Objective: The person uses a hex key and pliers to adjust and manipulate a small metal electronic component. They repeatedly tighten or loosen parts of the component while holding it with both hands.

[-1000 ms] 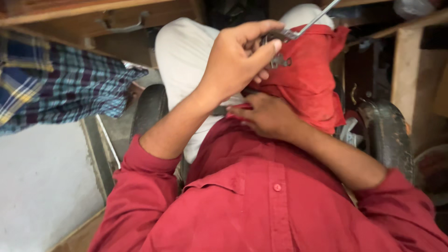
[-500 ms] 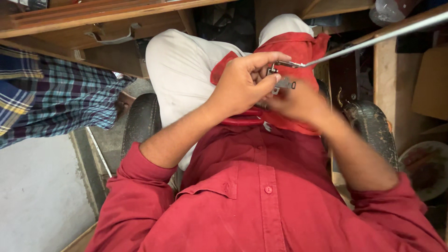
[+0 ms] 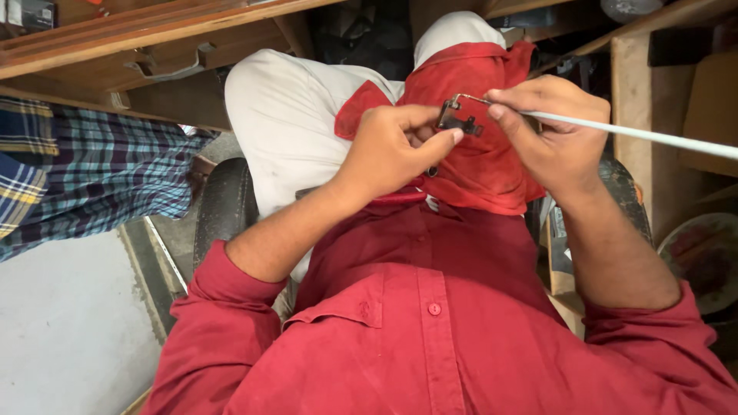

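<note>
My left hand (image 3: 396,146) pinches a small dark metal bracket-like part (image 3: 459,121) between thumb and fingers, held above my lap. My right hand (image 3: 550,131) grips a thin white rod (image 3: 638,134) that runs off to the right edge; its hooked metal tip (image 3: 461,98) touches the top of the dark part. Both hands sit close together over the red shirt hem (image 3: 477,165) and my light trousers (image 3: 292,138). My sleeves are red and rolled to the forearm.
Another person's blue plaid clothing (image 3: 84,169) is at the left. A wooden bench with a metal handle (image 3: 169,65) runs across the top left. Wooden posts (image 3: 638,107) stand at the right. I sit on a dark seat (image 3: 219,207); grey floor (image 3: 69,330) lies lower left.
My right hand has moved from beneath the left hand out to the right and now holds the white rod near its tip. The hands have lowered in view.
</note>
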Tool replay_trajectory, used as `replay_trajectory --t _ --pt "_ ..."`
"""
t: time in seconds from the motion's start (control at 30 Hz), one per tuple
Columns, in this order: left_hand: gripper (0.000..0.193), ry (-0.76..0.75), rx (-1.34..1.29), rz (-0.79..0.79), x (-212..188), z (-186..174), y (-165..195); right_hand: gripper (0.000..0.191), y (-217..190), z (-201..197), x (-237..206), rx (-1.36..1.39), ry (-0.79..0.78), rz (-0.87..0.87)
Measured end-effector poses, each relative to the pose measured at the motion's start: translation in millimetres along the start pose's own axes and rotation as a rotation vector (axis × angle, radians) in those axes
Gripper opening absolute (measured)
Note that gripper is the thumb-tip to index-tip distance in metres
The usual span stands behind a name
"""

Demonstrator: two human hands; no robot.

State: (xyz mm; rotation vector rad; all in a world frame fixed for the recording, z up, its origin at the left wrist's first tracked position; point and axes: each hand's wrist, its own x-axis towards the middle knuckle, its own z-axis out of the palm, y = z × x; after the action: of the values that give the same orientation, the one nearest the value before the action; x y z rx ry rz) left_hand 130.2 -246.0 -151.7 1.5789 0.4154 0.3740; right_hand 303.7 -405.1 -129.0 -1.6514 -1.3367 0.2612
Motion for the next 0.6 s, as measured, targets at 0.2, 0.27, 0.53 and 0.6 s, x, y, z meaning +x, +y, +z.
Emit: replay_trajectory --t 0.2,0.27,0.53,0.6 --pt "0.031 0.007 -0.069 -0.165 0.3 3.7 2.6 0.019 -4.6 8.3 4.3 -0.237 -0.026 -0.148" --pt "0.031 0.023 -0.140 -0.251 0.8 3.3 2.0 0.022 -9.1 16.8 8.7 -0.359 -0.006 -0.369" --pt "0.020 0.030 -0.254 -0.173 3.7 -0.3 -0.3 0.021 -11.6 27.9 7.6 -0.461 0.009 -0.480" --pt "0.023 0.005 -0.047 -0.065 5.3 -3.1 -0.9 0.018 -2.7 21.9 5.2 -0.297 0.030 -0.239"
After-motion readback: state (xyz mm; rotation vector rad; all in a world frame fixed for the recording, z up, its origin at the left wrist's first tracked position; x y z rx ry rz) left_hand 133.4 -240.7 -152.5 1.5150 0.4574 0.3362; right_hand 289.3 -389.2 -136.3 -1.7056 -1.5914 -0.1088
